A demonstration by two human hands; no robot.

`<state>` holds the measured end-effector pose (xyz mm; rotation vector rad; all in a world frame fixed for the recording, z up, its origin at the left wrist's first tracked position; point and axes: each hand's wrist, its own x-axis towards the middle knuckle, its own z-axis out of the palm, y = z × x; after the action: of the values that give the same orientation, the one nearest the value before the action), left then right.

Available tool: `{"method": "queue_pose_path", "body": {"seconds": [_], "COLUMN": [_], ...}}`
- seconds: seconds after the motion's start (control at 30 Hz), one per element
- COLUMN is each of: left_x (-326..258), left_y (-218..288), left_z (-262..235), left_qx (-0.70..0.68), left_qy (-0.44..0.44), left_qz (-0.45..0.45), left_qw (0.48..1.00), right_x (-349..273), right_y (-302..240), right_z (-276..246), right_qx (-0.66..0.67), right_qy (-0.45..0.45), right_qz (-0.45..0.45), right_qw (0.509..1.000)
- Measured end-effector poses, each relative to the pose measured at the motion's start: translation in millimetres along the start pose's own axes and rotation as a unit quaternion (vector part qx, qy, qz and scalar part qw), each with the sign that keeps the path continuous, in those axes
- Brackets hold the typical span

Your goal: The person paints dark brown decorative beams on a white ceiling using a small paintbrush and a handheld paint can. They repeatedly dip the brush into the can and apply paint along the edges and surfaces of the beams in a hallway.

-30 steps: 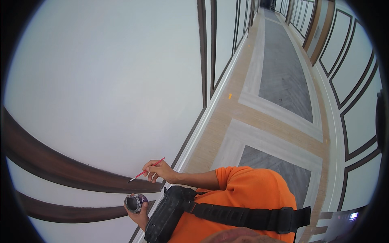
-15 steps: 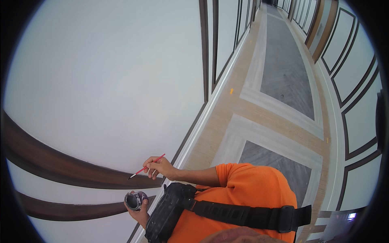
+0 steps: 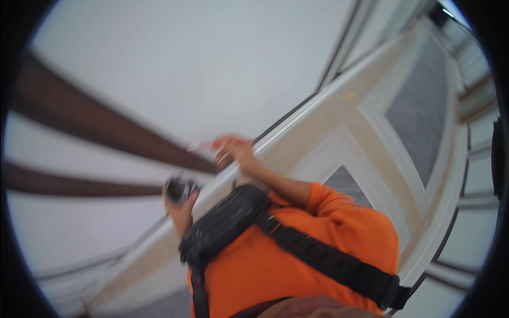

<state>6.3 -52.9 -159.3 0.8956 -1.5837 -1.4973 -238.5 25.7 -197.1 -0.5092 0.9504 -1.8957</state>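
My left hand (image 3: 181,215) is wrapped round a small paint-smeared pot (image 3: 186,190), its dark open mouth facing up toward me. Higher and to the right, my right hand (image 3: 237,154) pinches a thin paintbrush (image 3: 211,144) with a red handle. The brush is smeared by motion, and its pale end points left, toward the white wall (image 3: 175,85). It looks apart from the pot. Beyond the hands, two dark brown trim strips run along the wall, an upper one (image 3: 111,127) and a lower one (image 3: 90,186).
A black chest pouch (image 3: 225,220) on a strap sits close below my hands, over my orange shirt. White skirting (image 3: 286,130) borders the wall. A corridor floor (image 3: 419,100) with beige, white and grey bands stretches away at right, with a panelled wall (image 3: 472,228) past it.
The view has swung and blurred, so wall and corridor appear tilted differently. Both hands now sit higher in the picture, still holding the pot and brush. The brush lies more level.
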Motion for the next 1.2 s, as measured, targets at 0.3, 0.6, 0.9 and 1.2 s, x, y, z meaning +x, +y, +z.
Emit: {"method": "queue_pose_path", "body": {"seconds": [0.3,0.6,0.9,1.2], "left_x": [-10,-16,-26,-33], "left_y": [6,24,29,25], "left_z": [1,-5,-10,-9], "left_qx": [0.050,0.053,0.043,0.025], "left_qy": [0.027,0.028,0.034,0.050], "left_qz": [0.016,0.011,0.007,0.002], "left_qw": [0.998,0.998,0.998,0.998], "right_x": [9,20,7,2], "right_y": [16,0,-17,-22], "right_z": [8,21,7,-11], "right_qx": [-0.041,-0.047,-0.113,-0.111], "right_qy": [0.003,-0.016,0.008,0.016], "right_qz": [-0.067,-0.074,-0.103,-0.115], "right_qw": [0.997,0.996,0.988,0.987]}}
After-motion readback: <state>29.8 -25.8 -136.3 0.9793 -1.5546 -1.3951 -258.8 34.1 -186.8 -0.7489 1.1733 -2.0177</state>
